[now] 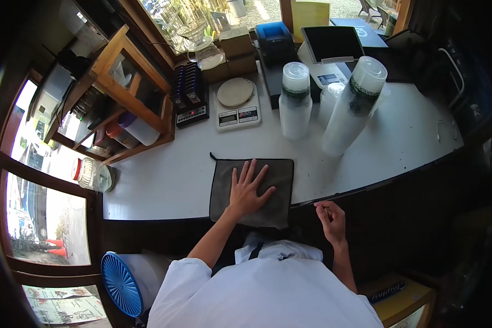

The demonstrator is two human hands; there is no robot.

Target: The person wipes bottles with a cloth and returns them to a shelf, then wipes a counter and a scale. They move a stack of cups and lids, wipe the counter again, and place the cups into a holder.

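**Open palm on a grey cloth at a white counter**

Behind the grey cloth (pixel 279 175), toward the window: a short stack of nested clear plastic cups (pixel 296 104) and, just right of it, a taller leaning stack (pixel 355 106). Behind and left of the cloth, a kitchen scale (pixel 236 106) and a glass carafe (pixel 205 52), contents impossible to tell. Well left of the cloth, a red-lidded glass jar (pixel 93 174), contents unclear.

Cloth spread flat on the white counter (pixel 164 175), near edge drooping over the front. Left hand (pixel 246 191) directly on top of the cloth, palm down, fingers spread, gripping nothing. Right hand (pixel 331 218) right of the cloth, apart from it, fingers curled inward; impossible to tell whether pinching anything.
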